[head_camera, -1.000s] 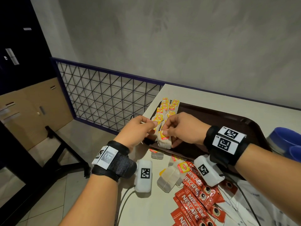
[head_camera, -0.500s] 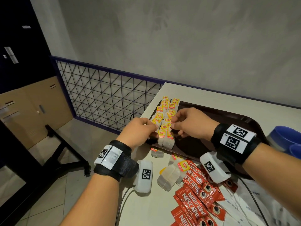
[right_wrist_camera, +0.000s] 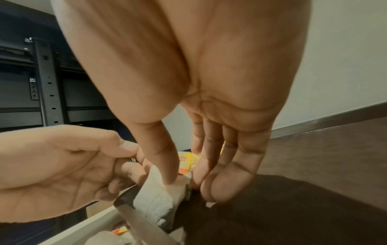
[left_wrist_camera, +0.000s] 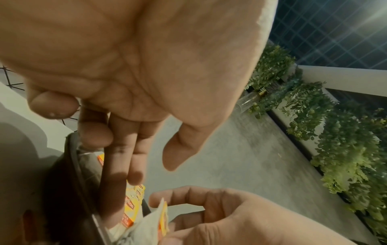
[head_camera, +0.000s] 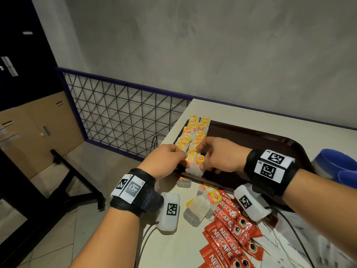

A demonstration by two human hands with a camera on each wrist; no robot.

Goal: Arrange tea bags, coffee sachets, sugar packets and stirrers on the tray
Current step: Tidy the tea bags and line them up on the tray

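Two rows of yellow-tagged tea bags (head_camera: 195, 132) run along the left edge of the dark brown tray (head_camera: 251, 136). Both hands are at the near end of those rows. My right hand (head_camera: 201, 157) pinches the nearest tea bag (head_camera: 196, 168). In the right wrist view its thumb (right_wrist_camera: 167, 172) presses the white tea bag (right_wrist_camera: 155, 199), with the fingers on the other side. My left hand (head_camera: 181, 159) lays its straight fingers (left_wrist_camera: 117, 165) against the left side of the row, thumb apart. Loose tea bags (head_camera: 197, 209) and red coffee sachets (head_camera: 228, 229) lie on the table.
White sugar packets (head_camera: 280, 244) lie at the lower right beside the sachets. Blue containers (head_camera: 336, 165) stand right of the tray. The table's left edge drops to a tiled floor, and a wire-grid railing (head_camera: 125, 120) stands beyond it. Most of the tray's floor (right_wrist_camera: 293, 207) is bare.
The right hand reached further up the tea bag row half a second ago and has come back to the nearest bags. The left hand stayed at the row's left side.
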